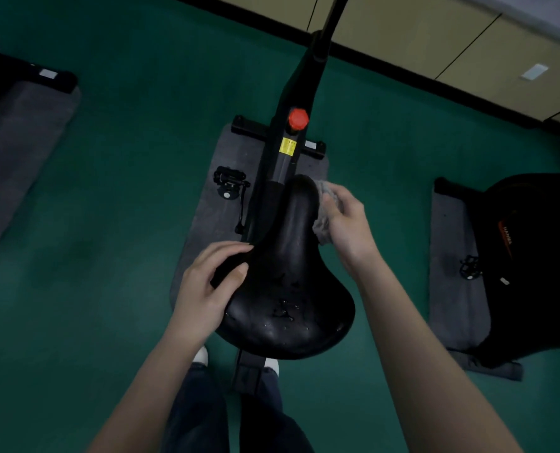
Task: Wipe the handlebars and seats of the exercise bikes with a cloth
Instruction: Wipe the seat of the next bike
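Note:
A black exercise-bike seat [288, 289] fills the centre of the head view, with drops of water on its wide rear part. My left hand [210, 286] grips the seat's left edge, thumb on top and fingers curled over the side. My right hand [347, 223] holds a bunched grey cloth [326, 210] against the right side of the seat's narrow nose. The bike's black frame [299, 93] with a red knob [298, 118] and a yellow label runs away from the seat toward the wall. The handlebars are out of view.
The bike stands on a grey mat [213, 204] on green floor, with a pedal [229, 183] at its left. A second bike [533, 256] on a mat is at the right, another mat and base [27, 103] at the left. A beige wall [435, 37] runs behind.

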Motion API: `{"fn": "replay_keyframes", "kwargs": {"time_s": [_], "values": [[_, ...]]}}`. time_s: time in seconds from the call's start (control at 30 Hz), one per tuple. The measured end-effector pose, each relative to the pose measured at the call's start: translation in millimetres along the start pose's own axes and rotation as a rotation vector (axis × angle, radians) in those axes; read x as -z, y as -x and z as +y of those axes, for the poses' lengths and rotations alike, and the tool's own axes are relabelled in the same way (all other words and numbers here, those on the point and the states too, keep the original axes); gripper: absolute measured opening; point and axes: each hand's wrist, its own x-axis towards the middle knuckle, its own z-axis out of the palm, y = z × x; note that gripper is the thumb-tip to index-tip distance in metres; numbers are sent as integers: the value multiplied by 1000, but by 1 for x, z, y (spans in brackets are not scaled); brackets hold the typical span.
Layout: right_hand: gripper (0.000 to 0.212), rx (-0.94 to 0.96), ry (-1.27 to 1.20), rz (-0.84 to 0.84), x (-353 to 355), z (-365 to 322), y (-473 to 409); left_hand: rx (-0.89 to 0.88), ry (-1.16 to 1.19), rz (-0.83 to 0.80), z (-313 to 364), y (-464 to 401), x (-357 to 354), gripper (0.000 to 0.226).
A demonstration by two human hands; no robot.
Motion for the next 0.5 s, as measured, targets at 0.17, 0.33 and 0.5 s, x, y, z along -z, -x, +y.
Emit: {"fn": "replay_keyframes", "kwargs": {"time_s": [0.17, 0.33, 0.5], "values": [[27, 268, 263, 23, 16, 20, 64, -4, 12, -1, 2, 1, 0, 32], [28, 341, 334, -97, 39, 37, 77, -11, 18, 14, 6, 2, -2, 25], [28, 148, 24, -165, 42, 46, 76, 2, 55, 21, 10, 4, -3, 22]]}}
